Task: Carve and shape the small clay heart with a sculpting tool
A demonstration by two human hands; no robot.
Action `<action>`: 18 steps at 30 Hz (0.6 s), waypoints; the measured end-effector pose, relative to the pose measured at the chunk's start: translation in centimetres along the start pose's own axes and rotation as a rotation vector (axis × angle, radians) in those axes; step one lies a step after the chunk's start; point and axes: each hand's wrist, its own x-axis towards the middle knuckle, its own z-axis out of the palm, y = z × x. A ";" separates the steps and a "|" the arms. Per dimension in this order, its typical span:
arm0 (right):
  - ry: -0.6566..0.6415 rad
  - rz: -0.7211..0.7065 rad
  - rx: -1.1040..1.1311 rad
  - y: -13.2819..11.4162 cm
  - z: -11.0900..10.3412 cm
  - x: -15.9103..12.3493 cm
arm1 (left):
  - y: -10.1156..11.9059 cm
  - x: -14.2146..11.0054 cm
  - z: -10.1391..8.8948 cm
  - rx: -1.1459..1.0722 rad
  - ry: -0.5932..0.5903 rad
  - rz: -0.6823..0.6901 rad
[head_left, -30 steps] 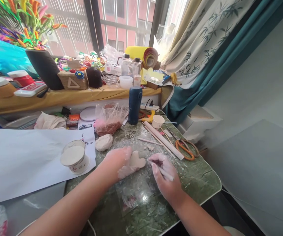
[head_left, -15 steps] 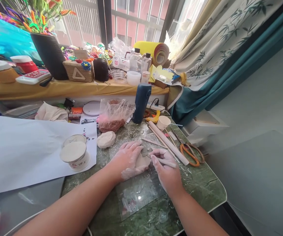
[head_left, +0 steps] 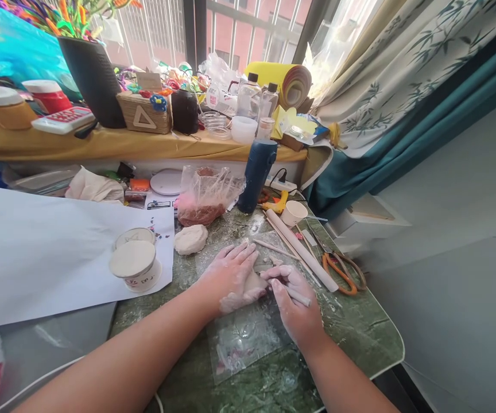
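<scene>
My left hand (head_left: 232, 276), dusted white, lies flat with fingers stretched out over a pale flat piece of clay (head_left: 256, 281) on a clear plastic sheet (head_left: 248, 338). My right hand (head_left: 293, 301) is closed around a thin white stick tool (head_left: 296, 296), its tip at the clay's right edge. Most of the clay is hidden under my left hand. A second lump of white clay (head_left: 191, 238) sits just beyond, to the left.
The green marble table (head_left: 360, 327) also holds a white roller (head_left: 302, 250), orange-handled scissors (head_left: 343, 272), a paper cup (head_left: 293, 213), a dark blue bottle (head_left: 256, 175), a plastic bag (head_left: 205, 195), lidded tubs (head_left: 135, 264) and white paper (head_left: 45, 252). A cluttered windowsill (head_left: 144, 143) is behind.
My left hand went from curled beside the clay to lying flat over it. My right hand closed in, bringing the stick to the clay's edge. The view tilted down slightly.
</scene>
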 end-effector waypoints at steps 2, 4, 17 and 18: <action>-0.002 0.014 0.036 0.1 0.0 -0.1 | 0.1 0.0 -0.1 -0.002 0.002 -0.002; -0.003 0.030 0.065 0.2 0.1 -0.3 | 0.1 0.0 -0.1 -0.007 0.011 -0.003; 0.051 -0.017 0.015 0.6 -0.1 -1.0 | -0.1 0.1 0.5 -0.021 0.052 0.004; 0.045 -0.015 0.018 0.7 -0.1 -1.1 | -0.2 0.1 0.5 -0.018 0.045 0.002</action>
